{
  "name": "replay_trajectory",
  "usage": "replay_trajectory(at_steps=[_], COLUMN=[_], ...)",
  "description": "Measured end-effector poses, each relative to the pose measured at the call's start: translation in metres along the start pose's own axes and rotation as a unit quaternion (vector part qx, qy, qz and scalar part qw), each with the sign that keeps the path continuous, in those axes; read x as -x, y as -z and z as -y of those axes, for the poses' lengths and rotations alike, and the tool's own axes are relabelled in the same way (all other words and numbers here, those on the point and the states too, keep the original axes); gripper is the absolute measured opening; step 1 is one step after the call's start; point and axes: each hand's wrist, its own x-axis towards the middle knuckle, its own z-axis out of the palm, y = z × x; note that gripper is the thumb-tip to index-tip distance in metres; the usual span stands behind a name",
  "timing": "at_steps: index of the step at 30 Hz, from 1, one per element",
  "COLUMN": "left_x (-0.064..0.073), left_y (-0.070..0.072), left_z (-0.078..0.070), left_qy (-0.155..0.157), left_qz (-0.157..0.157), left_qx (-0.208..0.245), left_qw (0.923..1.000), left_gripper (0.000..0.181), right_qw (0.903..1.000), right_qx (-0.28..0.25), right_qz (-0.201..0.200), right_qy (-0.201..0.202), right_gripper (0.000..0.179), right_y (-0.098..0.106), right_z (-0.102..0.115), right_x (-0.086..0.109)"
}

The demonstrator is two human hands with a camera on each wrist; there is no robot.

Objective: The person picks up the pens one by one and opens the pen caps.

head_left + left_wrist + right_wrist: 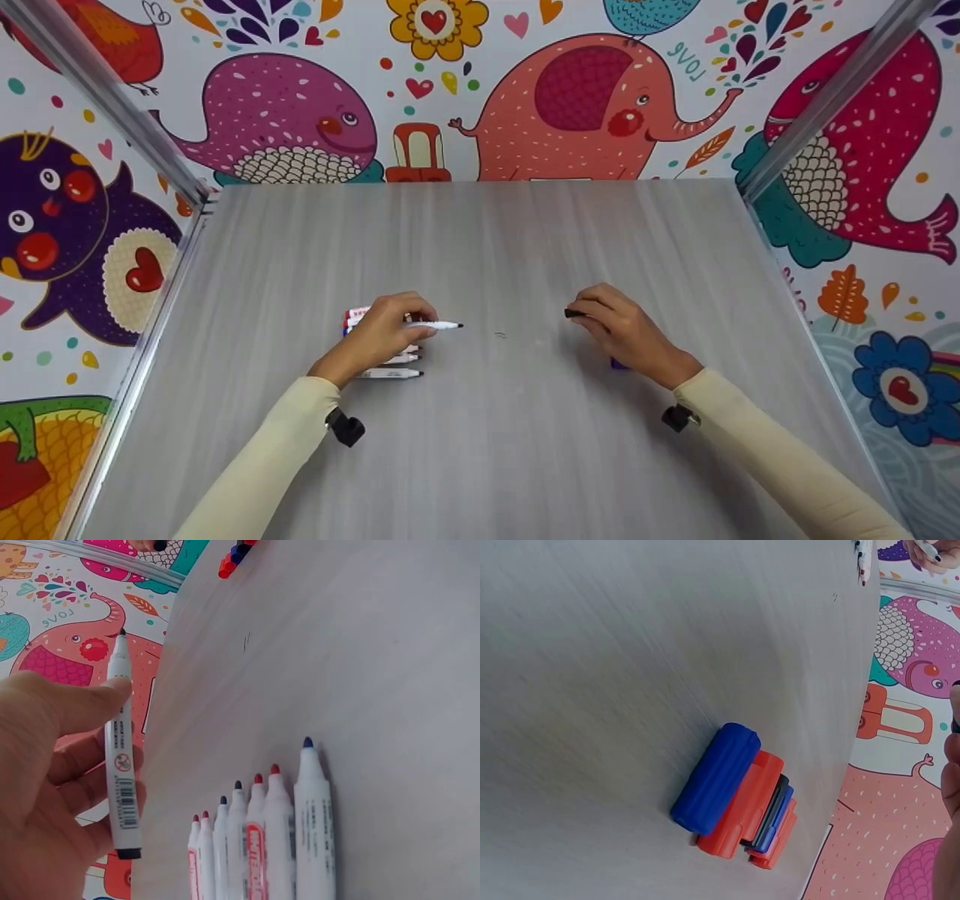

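My left hand [384, 324] pinches a white marker [121, 757] between thumb and fingers, its bare black tip pointing right in the head view. Below that hand, a row of uncapped white markers [279, 840] lies side by side on the table, with red, blue and dark tips. My right hand [622, 330] is raised over the right part of the table, gripping a black marker cap [574, 313] at its fingertips. Under it lie several loose caps, among them a blue cap [716, 778] and a red cap [742, 806]; in the head view the hand mostly hides them.
Small dark ink strokes [500, 335] mark the grey table [495, 450] between the two hands. Metal rails [142, 397] run along the table's sides. Walls with cartoon animals [585, 112] enclose the back and both sides.
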Motion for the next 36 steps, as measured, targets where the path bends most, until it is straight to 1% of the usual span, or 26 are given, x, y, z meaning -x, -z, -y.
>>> replay_trajectory(at_steps=[4, 6, 13, 16, 20, 25, 29, 33, 36], left_x=[0.003, 0.004, 0.006, 0.006, 0.004, 0.002, -0.001, -0.005, -0.008], left_y=[0.004, 0.007, 0.013, 0.015, 0.019, 0.023, 0.025, 0.025, 0.025], left_z=[0.004, 0.005, 0.009, 0.011, 0.012, 0.017, 0.023, 0.029, 0.033], left_qy=[-0.001, 0.002, 0.015, 0.03, 0.041, 0.035, 0.018, 0.005, 0.008], left_qz=[-0.008, -0.014, -0.029, -0.036, -0.048, -0.052, -0.06, -0.07, -0.072], left_qx=[-0.005, -0.008, -0.021, -0.026, -0.027, -0.036, -0.054, -0.075, -0.087], left_qw=[1.0, 0.9999, 0.9993, 0.9986, 0.9976, 0.9974, 0.9966, 0.9948, 0.9936], left_gripper=[0.012, 0.013, 0.015, 0.018, 0.02, 0.018, 0.015, 0.013, 0.013], right_qw=[0.9999, 0.9999, 0.9995, 0.9993, 0.999, 0.9981, 0.9966, 0.9939, 0.9909], right_qx=[0.008, 0.011, 0.006, 0.005, 0.011, 0.012, 0.009, 0.007, -0.001], right_qz=[-0.005, -0.003, 0.013, 0.014, 0.018, 0.032, 0.041, 0.052, 0.057], right_qy=[0.011, 0.01, -0.028, -0.035, -0.038, -0.052, -0.07, -0.097, -0.122], right_gripper=[0.034, 0.034, 0.03, 0.03, 0.031, 0.029, 0.029, 0.03, 0.028], right_y=[-0.001, -0.001, 0.002, 0.002, 0.002, 0.004, 0.005, 0.007, 0.008], right_z=[-0.002, -0.004, -0.009, -0.011, -0.015, -0.021, -0.027, -0.034, -0.038], right_x=[0.0, 0.0, 0.005, 0.005, 0.004, 0.003, 0.004, 0.008, 0.012])
